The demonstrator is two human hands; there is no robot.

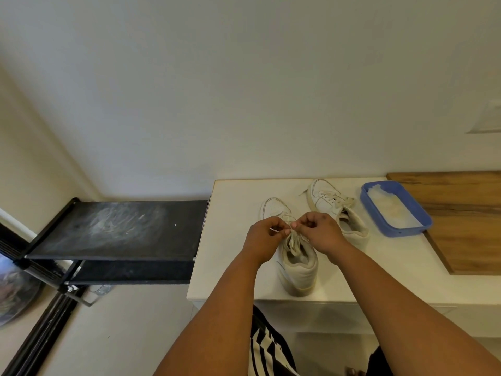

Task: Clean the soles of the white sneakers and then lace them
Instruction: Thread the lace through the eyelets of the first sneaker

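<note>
Both hands, left hand [261, 234] and right hand [318, 232], are pinching the lace [290, 226] over the near sneaker [295, 264]; the other sneaker [329, 203] is lying just beyond the right hand.

I see bare desk [233, 240] left of near sneaker [296, 256]; right blocked by second sneaker [333, 207], blue tub [423, 226].

white table [233, 267], 2 sneakers [329, 202], blue tray [379, 219], wooden board [466, 226]
</note>
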